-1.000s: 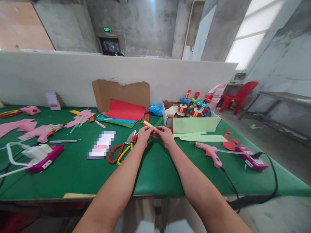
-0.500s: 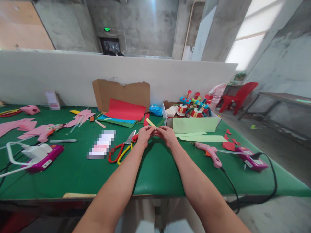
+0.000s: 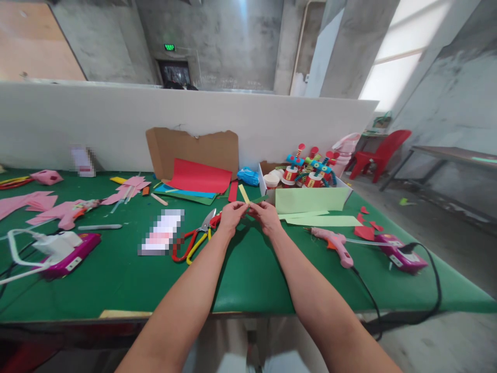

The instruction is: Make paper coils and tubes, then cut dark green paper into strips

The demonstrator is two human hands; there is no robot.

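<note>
Fingertip to fingertip, my left hand [image 3: 234, 215] and my right hand [image 3: 264, 214] pinch two crossed paper strips above the table. The yellow paper strip [image 3: 244, 193] points up and slightly left from the pinch. A dark green paper strip [image 3: 259, 199] slants off to the right. Their joined end is hidden by my fingers. Red-handled scissors [image 3: 204, 226] and a yellow-handled tool [image 3: 197, 248] lie just left of my left hand. To the right of my right hand are pale green paper strips [image 3: 324, 221] and a pink glue gun [image 3: 336, 243].
Behind my hands stand a white box [image 3: 345, 192] with several paper-cup robot figures [image 3: 310, 168] and a blue plastic bundle [image 3: 248, 176]. Coloured sheets [image 3: 202, 176] lie near a cardboard flap [image 3: 194, 142]. Purple power strips [image 3: 402, 254] with cords sit at both sides.
The yellow strip has turned more upright, and the green strip has tilted lower toward the right. My hands stay together in nearly the same place.
</note>
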